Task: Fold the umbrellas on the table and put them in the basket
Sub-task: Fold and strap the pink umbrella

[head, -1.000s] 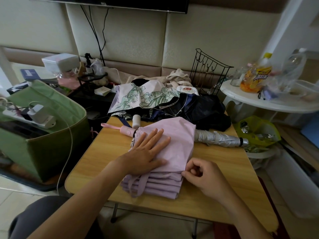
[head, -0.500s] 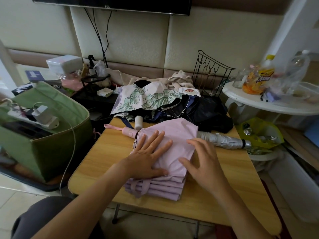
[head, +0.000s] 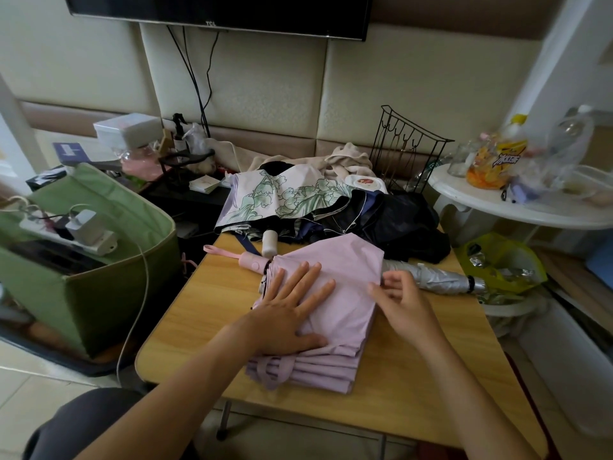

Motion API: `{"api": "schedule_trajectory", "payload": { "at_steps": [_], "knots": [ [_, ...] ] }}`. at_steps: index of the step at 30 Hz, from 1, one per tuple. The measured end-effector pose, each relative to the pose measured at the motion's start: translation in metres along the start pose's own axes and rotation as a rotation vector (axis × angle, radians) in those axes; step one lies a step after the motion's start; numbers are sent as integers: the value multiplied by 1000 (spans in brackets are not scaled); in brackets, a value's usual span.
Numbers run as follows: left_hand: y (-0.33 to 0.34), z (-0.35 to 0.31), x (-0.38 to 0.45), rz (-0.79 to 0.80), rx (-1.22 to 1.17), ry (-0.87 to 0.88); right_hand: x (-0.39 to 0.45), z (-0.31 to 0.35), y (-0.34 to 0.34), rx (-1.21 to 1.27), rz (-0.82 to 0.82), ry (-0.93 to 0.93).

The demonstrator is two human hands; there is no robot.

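- The pale lilac fabric umbrella (head: 335,313) lies in the middle of the light wooden folding table (head: 199,307), its thin matte canopy pressed into flat layered pleats stacked at the near end; a rounded pink plastic handle with a wrist loop (head: 247,261) sticks out at the far left.
- The left hand (head: 288,313) lies flat on the canopy, fingers straight and spread wide.
- The right hand (head: 403,303) is at the canopy's right edge with fingers curled; whether they pinch the cloth cannot be told.
- Just behind it, a crinkled silver rolled umbrella (head: 438,277) is partly hidden under the lilac fabric.
- Farther back, a floral green-and-white printed umbrella (head: 285,197) and a dark navy glossy one (head: 398,224) lie in a heap, shapes hard to separate.
- The green fabric box-shaped basket (head: 99,287) stands left of the table, a white power strip (head: 73,234) lying across its top.
- A round white plastic side table (head: 517,207) at right is cut off by the frame.
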State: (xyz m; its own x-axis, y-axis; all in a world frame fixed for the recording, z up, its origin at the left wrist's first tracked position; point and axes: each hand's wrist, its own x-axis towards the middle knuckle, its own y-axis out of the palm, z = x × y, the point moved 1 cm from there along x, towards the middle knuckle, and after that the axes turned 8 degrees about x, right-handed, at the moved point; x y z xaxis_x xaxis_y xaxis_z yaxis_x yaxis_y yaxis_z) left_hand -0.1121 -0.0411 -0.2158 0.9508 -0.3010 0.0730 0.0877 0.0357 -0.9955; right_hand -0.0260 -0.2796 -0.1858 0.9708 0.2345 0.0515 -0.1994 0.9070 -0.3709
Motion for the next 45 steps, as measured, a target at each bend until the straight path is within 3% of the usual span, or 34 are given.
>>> {"api": "schedule_trajectory", "payload": {
  "at_steps": [7, 13, 17, 23, 28, 31, 33, 35, 38, 42, 45],
  "knots": [
    [3, -1, -2, -33, -20, -11, 12, 13, 4, 575, -61, 98],
    [4, -2, -5, -120, -44, -19, 9, 20, 14, 610, -35, 60],
    [4, -2, -7, -155, -51, -19, 5, 26, 12, 650, -28, -67],
    [-1, -1, -7, -148, -127, -36, -1, 26, 16, 438, 34, -230],
    [-7, 0, -6, -187, -204, -50, -8, 21, 11, -17, -159, -449],
    [-14, 0, -2, -241, -402, -96, -10, 21, 4, -69, -253, -521],
    [-19, 2, 2, -310, -679, -208, -12, 22, 1, -85, -245, -584],
    [-28, 1, 4, -350, -1002, -344, -16, 26, 0, -108, -219, -668],
    [-41, -1, 4, -357, -1236, -530, -22, 25, 1, -153, -83, -751],
    [-44, 8, 8, -584, -1271, -710, -28, 15, 5, -269, 137, -796],
    [-39, 17, 11, -496, -1135, -791, -28, 5, 8, -329, 234, -820]
  ]
}}
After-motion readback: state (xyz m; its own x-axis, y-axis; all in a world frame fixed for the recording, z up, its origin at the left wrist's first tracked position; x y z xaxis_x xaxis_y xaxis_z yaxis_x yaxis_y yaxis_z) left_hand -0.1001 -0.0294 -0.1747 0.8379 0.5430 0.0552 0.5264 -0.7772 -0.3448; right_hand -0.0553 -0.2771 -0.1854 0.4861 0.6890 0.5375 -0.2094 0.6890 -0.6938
